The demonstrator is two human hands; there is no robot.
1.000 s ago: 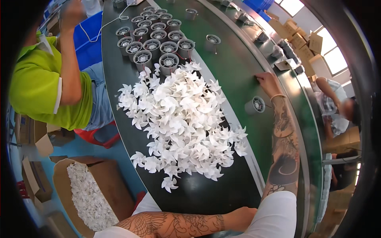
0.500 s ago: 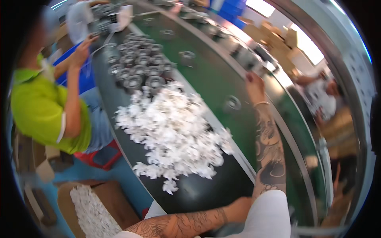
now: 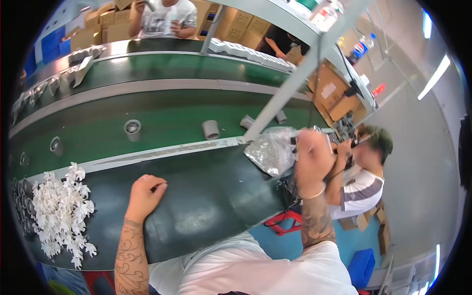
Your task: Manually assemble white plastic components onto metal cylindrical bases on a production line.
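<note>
My left hand point(image 3: 146, 194) rests on the dark work surface point(image 3: 201, 206), fingers curled in, with nothing visible in it. To its left lies a heap of white plastic pieces point(image 3: 61, 211) with petal-like fins. My right hand point(image 3: 314, 157) is raised at the right end of the surface, in front of a co-worker. It looks balled up, but motion blur hides its fingers and anything in them. Just left of it is a clear plastic bag point(image 3: 270, 150) of small shiny parts. Grey cylindrical parts point(image 3: 132, 129) stand apart on the green conveyor belt point(image 3: 172, 110) beyond.
A slanted metal post point(image 3: 290, 91) rises beside the bag to an overhead shelf. At right sits a co-worker point(image 3: 366, 182), near a red stool point(image 3: 284, 222). Across the belts is another person point(image 3: 167, 19). A cardboard box point(image 3: 334, 93) stands behind the post.
My view has swung to the right, so the white heap now sits at the far left. My right hand has left the belt's far side for the bag area; my left hand lies on the surface.
</note>
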